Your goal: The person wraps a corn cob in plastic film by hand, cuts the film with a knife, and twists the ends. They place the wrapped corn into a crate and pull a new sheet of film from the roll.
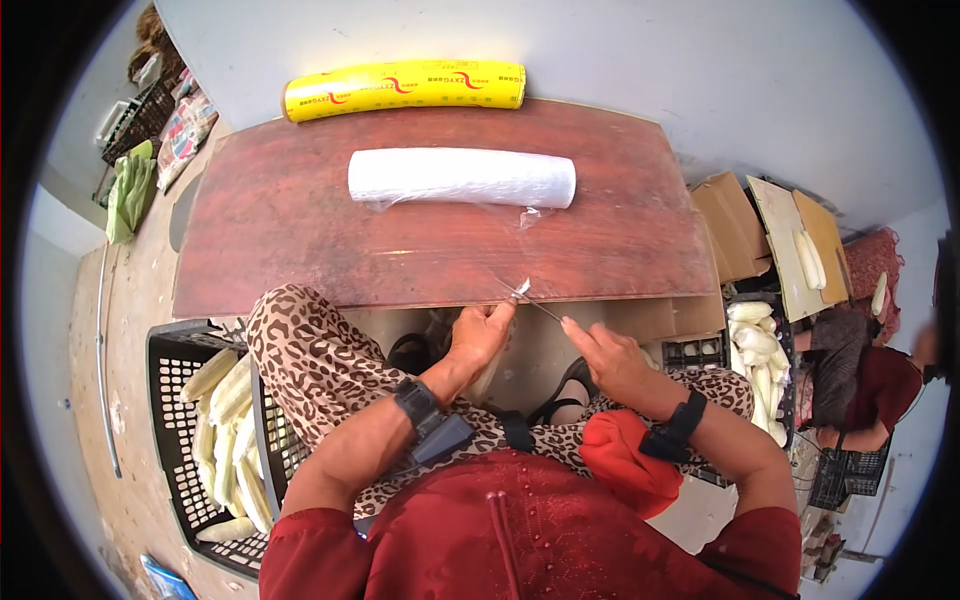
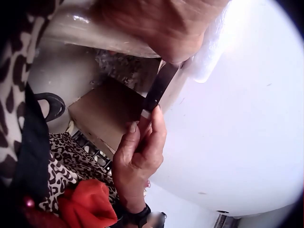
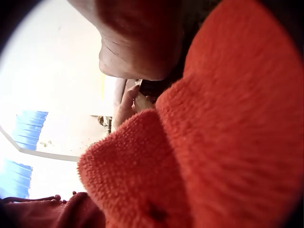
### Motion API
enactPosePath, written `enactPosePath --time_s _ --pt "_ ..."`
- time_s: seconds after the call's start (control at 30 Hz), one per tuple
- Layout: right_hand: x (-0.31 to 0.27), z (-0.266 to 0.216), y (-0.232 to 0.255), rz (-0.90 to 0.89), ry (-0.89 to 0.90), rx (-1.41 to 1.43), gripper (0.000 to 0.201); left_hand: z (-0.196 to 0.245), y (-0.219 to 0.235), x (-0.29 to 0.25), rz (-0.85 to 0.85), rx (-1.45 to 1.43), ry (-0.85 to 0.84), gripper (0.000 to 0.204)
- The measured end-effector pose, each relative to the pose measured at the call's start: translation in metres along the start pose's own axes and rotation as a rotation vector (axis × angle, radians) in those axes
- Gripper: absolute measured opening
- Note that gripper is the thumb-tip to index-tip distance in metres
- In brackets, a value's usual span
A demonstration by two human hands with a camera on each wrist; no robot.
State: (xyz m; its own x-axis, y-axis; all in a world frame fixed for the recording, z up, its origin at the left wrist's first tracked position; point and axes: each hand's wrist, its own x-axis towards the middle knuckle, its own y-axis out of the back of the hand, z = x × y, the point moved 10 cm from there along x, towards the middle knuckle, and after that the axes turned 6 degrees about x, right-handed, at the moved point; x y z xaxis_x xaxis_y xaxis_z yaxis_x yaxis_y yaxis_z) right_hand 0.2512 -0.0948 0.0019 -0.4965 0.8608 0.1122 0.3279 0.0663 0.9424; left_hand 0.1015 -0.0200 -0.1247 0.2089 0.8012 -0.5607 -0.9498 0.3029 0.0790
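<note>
My left hand [image 1: 478, 340] is at the table's near edge, gripping a pale ear of corn [image 1: 486, 380] that is mostly hidden below the hand. A small whitish tip [image 1: 523, 287] sticks up by the thumb. From the right, my right hand [image 1: 622, 362] holds a knife [image 1: 541, 306] by its handle, forefinger stretched along it. In the left wrist view the knife's dark blade [image 2: 164, 84] reaches up to the left hand [image 2: 161, 23]. The right wrist view shows the left fingers [image 3: 124, 108] beyond a red cloth [image 3: 228, 128] that fills much of the picture.
On the reddish table [image 1: 300, 240] lie a white film roll [image 1: 460, 178] and a yellow printed roll [image 1: 405, 88]. A black crate [image 1: 180, 430] of corn stands at left; more corn [image 1: 758, 350] is at right. A cardboard box [image 1: 732, 225] and another person [image 1: 880, 390] are farther right.
</note>
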Motion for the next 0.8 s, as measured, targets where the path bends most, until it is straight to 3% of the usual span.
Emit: enactPosePath --time_s 0.07,0.17,0.27,0.37,0.67,0.77,0.8 --pt "-0.007 0.006 0.006 -0.034 -0.026 0.005 0.067 0.002 -0.001 -0.004 -0.028 -0.001 -0.007 0.036" --pt "-0.005 0.016 0.024 -0.016 -0.082 0.076 0.050 -0.005 0.001 -0.003 -0.049 -0.009 -0.045 0.032" --pt "-0.002 0.027 0.049 0.304 -0.061 0.202 0.039 -0.002 -0.010 -0.013 -0.182 -0.178 -0.028 0.027" --pt "-0.004 0.070 0.060 0.447 -0.344 0.328 0.031 0.010 -0.023 -0.027 -0.346 -0.204 -0.055 0.023" --pt "0.011 0.154 0.056 0.445 -0.401 0.149 0.019 0.046 -0.045 -0.056 -0.698 -0.302 -0.164 0.035" --pt "0.017 0.129 0.068 0.433 -0.473 -0.260 0.022 0.059 -0.043 -0.065 -0.790 -0.363 -0.272 0.039" --pt "0.025 0.116 0.068 0.431 -0.389 -0.139 0.024 0.060 -0.044 -0.066 -0.807 -0.367 -0.286 0.041"
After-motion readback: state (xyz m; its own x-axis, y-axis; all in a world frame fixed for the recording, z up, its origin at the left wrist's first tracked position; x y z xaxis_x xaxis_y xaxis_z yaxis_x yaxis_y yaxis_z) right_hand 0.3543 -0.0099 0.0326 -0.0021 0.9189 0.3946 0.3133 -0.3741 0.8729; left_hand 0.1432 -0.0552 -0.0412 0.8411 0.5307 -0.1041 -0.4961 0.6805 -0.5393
